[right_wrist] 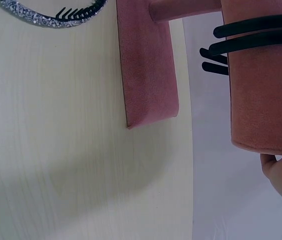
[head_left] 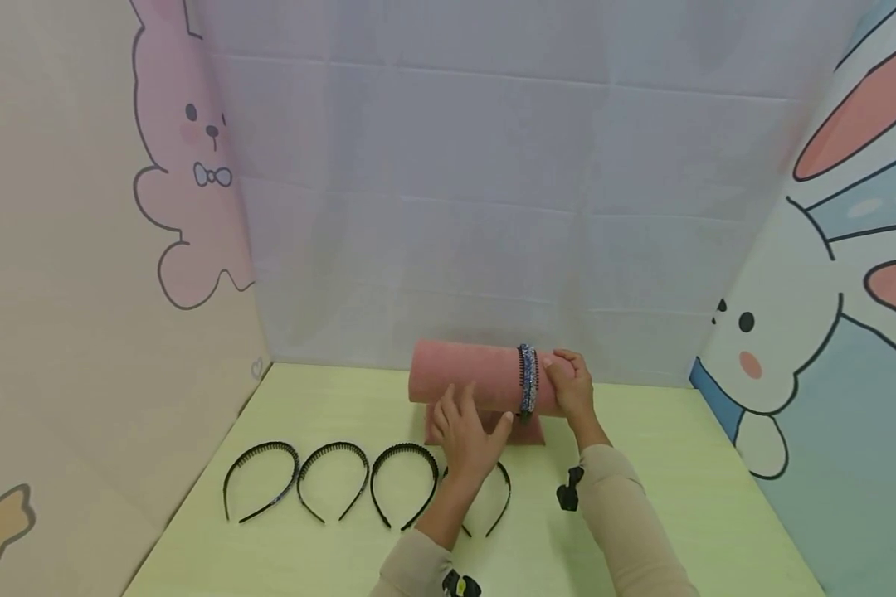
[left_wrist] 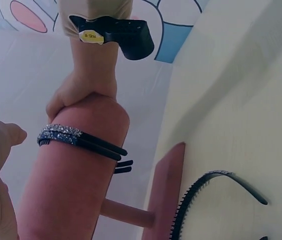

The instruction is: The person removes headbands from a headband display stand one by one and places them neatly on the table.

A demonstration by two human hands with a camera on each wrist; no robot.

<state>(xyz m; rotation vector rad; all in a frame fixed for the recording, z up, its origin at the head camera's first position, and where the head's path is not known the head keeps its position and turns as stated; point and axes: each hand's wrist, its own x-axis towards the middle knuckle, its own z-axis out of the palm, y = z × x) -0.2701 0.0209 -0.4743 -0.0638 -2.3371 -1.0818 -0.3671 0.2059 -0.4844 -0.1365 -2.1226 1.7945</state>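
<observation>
A pink padded headband stand with a horizontal roll [head_left: 459,369] stands at the back of the table. Two glittery headbands [head_left: 528,380], one silver and one blue, sit side by side around the roll towards its right end; their black tips show beneath it in the left wrist view. My right hand [head_left: 573,388] grips the roll's right end, its fingers over the edge. In front of the roll, my left hand [head_left: 466,435] has its fingers spread and holds nothing. One headband [head_left: 507,487] on the table is partly hidden behind my left forearm.
Left of my left forearm, a row of three more dark toothed headbands [head_left: 406,448] lies on the pale table [head_left: 328,564]. The stand's flat pink base [right_wrist: 148,70] rests on the tabletop. Fabric walls with cartoon rabbits [head_left: 784,365] enclose the back and sides.
</observation>
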